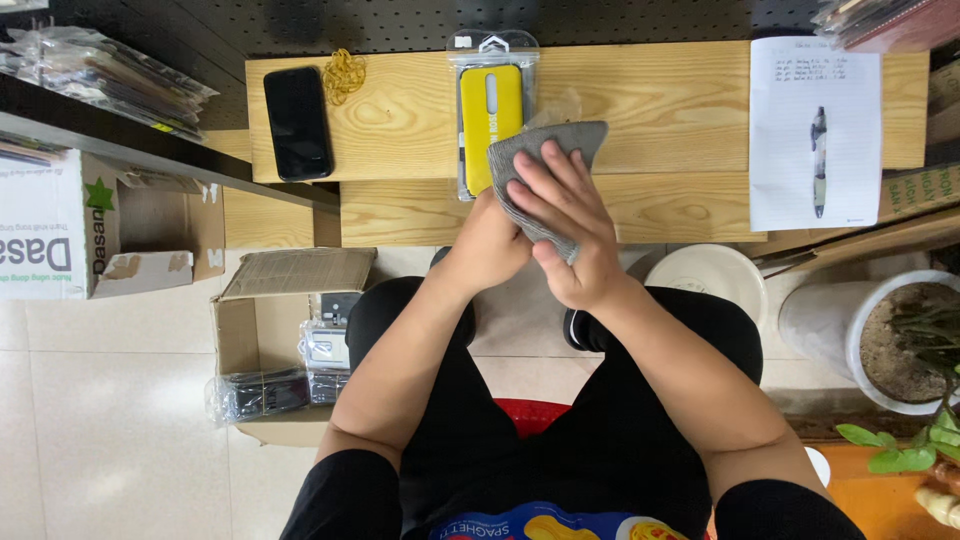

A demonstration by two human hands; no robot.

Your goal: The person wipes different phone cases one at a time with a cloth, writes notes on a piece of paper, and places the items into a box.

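Phone [298, 123] lies left of packaged case [490, 115]

Pale wooden table [680, 100] against dark pegboard wall [400, 20]. Light tiled floor [100, 420], glossy. Open cardboard boxes [270, 330] at left; potted plant [900, 340] at right. Even, bright light.
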